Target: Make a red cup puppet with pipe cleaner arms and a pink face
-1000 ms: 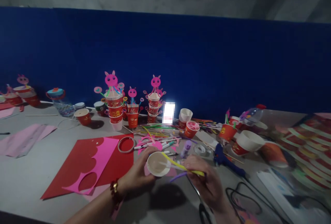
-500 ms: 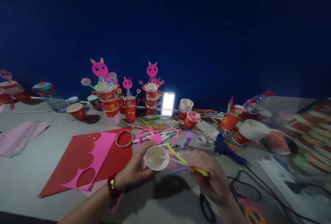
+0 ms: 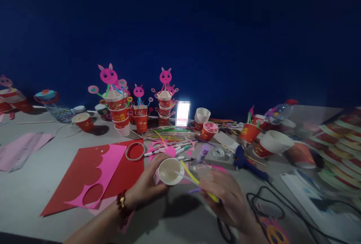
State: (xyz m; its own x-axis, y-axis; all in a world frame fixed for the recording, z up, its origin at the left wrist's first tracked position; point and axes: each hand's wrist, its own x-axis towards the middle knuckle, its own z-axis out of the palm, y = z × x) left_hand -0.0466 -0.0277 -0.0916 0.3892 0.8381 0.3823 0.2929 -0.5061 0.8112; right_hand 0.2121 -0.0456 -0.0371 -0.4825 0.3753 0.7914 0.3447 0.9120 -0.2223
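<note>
A: "What in the left hand [image 3: 152, 180]?"

B: "A paper cup [image 3: 170, 176], wrapped by bent fingers and thumb, mouth tipped up toward the viewer."

A: "And the right hand [image 3: 225, 195]?"

B: "Curled nearly to a fist, pinching a yellow stem [image 3: 188, 172] together with what looks like a white straw [image 3: 187, 177]. A purple stem [image 3: 194, 190] just beside the fingertips, held or not hard to say."

A: "Where exactly, the straw?"

B: "Between the hands, slanting from the right fingers across the rim, far end seen against the inside of the cup. Contact with the wall unclear."

A: "How best to handle it?"

B: "Grip the cup lightly, thin paper being likely to dent. Turn its mouth toward the right hand. Pinch the straw nearer the rim for finer aim, and swing the yellow stem aside so as not to snag."

A: "Anything near the hands?"

B: "Pens [image 3: 166, 149] beyond the left hand, with a red sheet [image 3: 70, 176] to its left. A glue stick [image 3: 203, 153] beyond the right hand; to its right, a glue gun [image 3: 249, 165]. Mind the cord [image 3: 265, 188] near that wrist."
</note>
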